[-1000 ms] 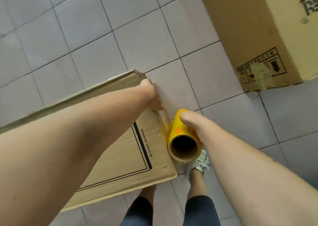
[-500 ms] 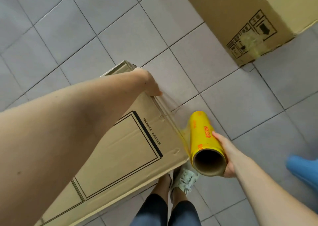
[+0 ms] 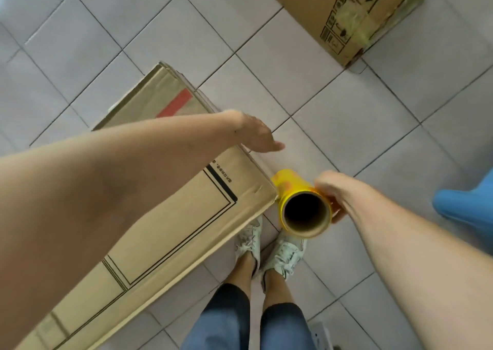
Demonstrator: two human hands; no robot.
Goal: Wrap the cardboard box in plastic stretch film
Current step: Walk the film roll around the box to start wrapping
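A long brown cardboard box with black line print and a red stripe stands on the tiled floor, running from lower left to centre. My left hand hovers over its right-hand edge with fingers stretched out flat, holding nothing. My right hand grips a yellow roll of stretch film by its side, the hollow cardboard core facing the camera. The roll sits right beside the box's near right corner. Any film drawn between roll and box is too faint to make out.
A second, larger cardboard box with handling symbols and film on its corner stands at the upper right. A blue object lies at the right edge. My feet in white sneakers stand just below the roll. Grey floor tiles surround everything.
My left hand has let go of the box's edge and opened flat above it. The roll has swung closer to the box's near corner, its core now facing straight up at the camera.
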